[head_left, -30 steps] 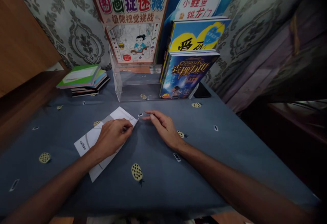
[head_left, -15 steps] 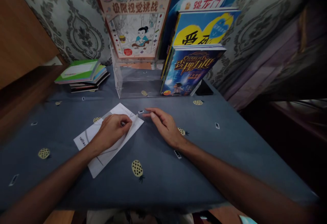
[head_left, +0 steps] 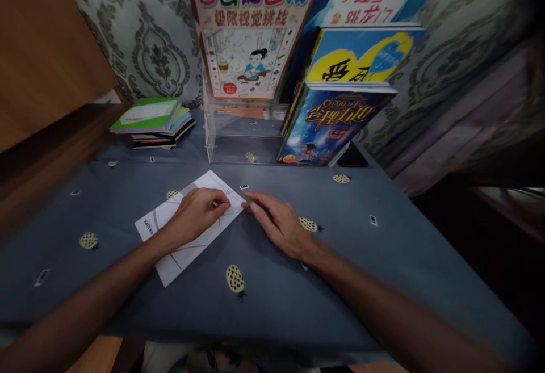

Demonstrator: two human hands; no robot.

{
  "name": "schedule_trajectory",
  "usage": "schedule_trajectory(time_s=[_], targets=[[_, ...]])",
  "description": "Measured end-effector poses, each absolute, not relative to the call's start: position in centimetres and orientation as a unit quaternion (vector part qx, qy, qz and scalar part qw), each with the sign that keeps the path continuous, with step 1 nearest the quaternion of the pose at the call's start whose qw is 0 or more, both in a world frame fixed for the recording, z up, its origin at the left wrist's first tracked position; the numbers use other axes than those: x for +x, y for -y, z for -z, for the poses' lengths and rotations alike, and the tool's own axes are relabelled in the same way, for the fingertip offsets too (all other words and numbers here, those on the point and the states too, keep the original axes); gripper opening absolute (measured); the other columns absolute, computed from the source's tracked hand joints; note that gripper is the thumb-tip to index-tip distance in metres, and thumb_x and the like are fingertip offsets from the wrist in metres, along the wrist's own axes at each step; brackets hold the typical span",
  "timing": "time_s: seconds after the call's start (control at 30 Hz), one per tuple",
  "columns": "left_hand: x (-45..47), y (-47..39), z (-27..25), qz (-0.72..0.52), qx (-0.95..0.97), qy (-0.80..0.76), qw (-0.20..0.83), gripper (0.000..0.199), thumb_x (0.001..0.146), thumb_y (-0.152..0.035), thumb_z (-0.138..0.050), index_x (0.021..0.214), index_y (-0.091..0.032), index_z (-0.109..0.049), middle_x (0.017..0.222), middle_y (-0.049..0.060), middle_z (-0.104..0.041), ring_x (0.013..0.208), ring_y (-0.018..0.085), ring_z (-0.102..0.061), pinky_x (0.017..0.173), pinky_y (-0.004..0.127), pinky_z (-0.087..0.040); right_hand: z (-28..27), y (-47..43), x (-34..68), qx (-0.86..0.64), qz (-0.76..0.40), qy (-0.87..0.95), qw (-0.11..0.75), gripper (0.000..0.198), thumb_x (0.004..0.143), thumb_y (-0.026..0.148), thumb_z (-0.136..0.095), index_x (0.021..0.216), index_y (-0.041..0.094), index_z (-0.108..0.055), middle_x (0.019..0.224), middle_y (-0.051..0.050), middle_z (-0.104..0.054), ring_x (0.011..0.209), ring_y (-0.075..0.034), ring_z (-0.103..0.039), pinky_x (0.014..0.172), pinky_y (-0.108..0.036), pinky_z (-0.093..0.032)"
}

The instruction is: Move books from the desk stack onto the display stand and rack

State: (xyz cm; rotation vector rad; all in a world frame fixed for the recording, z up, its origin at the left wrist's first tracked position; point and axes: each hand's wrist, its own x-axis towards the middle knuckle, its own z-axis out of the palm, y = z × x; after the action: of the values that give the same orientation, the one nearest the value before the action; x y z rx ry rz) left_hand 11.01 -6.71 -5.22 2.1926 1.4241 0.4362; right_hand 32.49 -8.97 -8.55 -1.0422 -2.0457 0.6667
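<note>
A flat white paper packet with grey lines and small dark lettering lies slanted on the table. Over its upper part is my left hand, thumb and fingers pinched together; what they hold, if anything, is too small to make out. My right hand is just right of the packet's right-hand corner, palm side low over the cloth. Its fingers stretch toward that corner, thumb and forefinger slightly apart. Whether the fingertips touch the paper I cannot tell.
A blue-grey tablecloth with pineapple prints covers the table. Behind stands a clear acrylic rack with upright picture books. Stacked notebooks lie at back left; a dark flat object sits beside the books.
The view has shifted, so everything sits a little further right. A pale strip by my left fingertips no longer shows. My right fingertips are closer to the packet's corner.
</note>
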Motion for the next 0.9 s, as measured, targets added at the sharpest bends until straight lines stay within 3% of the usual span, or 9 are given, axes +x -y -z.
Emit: schedule_trajectory(time_s=[0.1, 0.27, 0.47, 0.63, 0.77, 0.9], targets=[[10.6, 6.6, 5.0, -0.140, 0.824, -0.519, 0.178, 0.019, 0.093, -0.023, -0.054, 0.091, -0.019, -0.072, 0.089, 0.004, -0.074, 0.084, 0.020, -0.066, 0.079, 0.032, -0.047, 8.6, 9.0, 32.3, -0.379, -0.208, 0.858, 0.277, 0.038, 0.103, 0.033, -0.039, 0.132, 0.021, -0.061, 0.112, -0.012, -0.072, 0.104, -0.025, -0.067, 0.094, -0.046, -0.055], [9.3, 5.8, 6.0, -0.126, 0.848, -0.506, 0.095, 0.023, 0.096, -0.021, -0.049, 0.106, -0.019, -0.070, 0.115, 0.008, -0.073, 0.110, 0.024, -0.066, 0.096, 0.039, -0.049, 8.9, 7.7, 31.8, -0.393, -0.100, 0.892, 0.198, 0.039, 0.101, 0.030, -0.045, 0.136, 0.018, -0.059, 0.132, -0.016, -0.066, 0.129, -0.031, -0.056, 0.109, -0.054, -0.045], [8.1, 4.9, 8.1, -0.125, 0.877, -0.458, 0.079, 0.037, 0.100, -0.025, -0.046, 0.134, -0.017, -0.059, 0.146, 0.012, -0.056, 0.141, 0.023, -0.046, 0.116, 0.043, -0.036, 9.4, 3.9, 31.5, -0.441, -0.036, 0.884, 0.148, 0.043, 0.101, 0.037, -0.049, 0.138, 0.017, -0.057, 0.144, -0.013, -0.058, 0.138, -0.034, -0.048, 0.114, -0.059, -0.036], [7.5, 5.0, 7.0, -0.077, 0.900, -0.413, 0.116, 0.044, 0.102, -0.041, -0.049, 0.139, -0.020, -0.055, 0.154, 0.012, -0.046, 0.147, 0.023, -0.037, 0.119, 0.043, -0.030, 10.0, 1.7, 31.5, -0.458, -0.038, 0.873, 0.164, 0.043, 0.102, 0.038, -0.046, 0.139, 0.019, -0.056, 0.148, -0.012, -0.055, 0.140, -0.032, -0.046, 0.114, -0.058, -0.036], [7.5, 5.9, 5.5, -0.016, 0.914, -0.368, 0.167, 0.055, 0.092, -0.053, -0.062, 0.139, -0.025, -0.055, 0.158, 0.009, -0.041, 0.149, 0.025, -0.033, 0.120, 0.041, -0.027, 10.1, 1.4, 30.9, -0.472, -0.037, 0.865, 0.166, 0.044, 0.102, 0.038, -0.045, 0.139, 0.017, -0.056, 0.148, -0.014, -0.054, 0.140, -0.033, -0.045, 0.113, -0.060, -0.034], [8.2, 7.1, 4.5, 0.020, 0.923, -0.342, 0.176, 0.061, 0.086, -0.048, -0.072, 0.141, -0.028, -0.053, 0.158, 0.008, -0.042, 0.148, 0.027, -0.035, 0.119, 0.041, -0.028, 10.3, 1.4, 30.2, -0.489, -0.035, 0.853, 0.177, 0.045, 0.102, 0.038, -0.044, 0.140, 0.016, -0.055, 0.149, -0.015, -0.053, 0.141, -0.035, -0.044, 0.114, -0.063, -0.031]])
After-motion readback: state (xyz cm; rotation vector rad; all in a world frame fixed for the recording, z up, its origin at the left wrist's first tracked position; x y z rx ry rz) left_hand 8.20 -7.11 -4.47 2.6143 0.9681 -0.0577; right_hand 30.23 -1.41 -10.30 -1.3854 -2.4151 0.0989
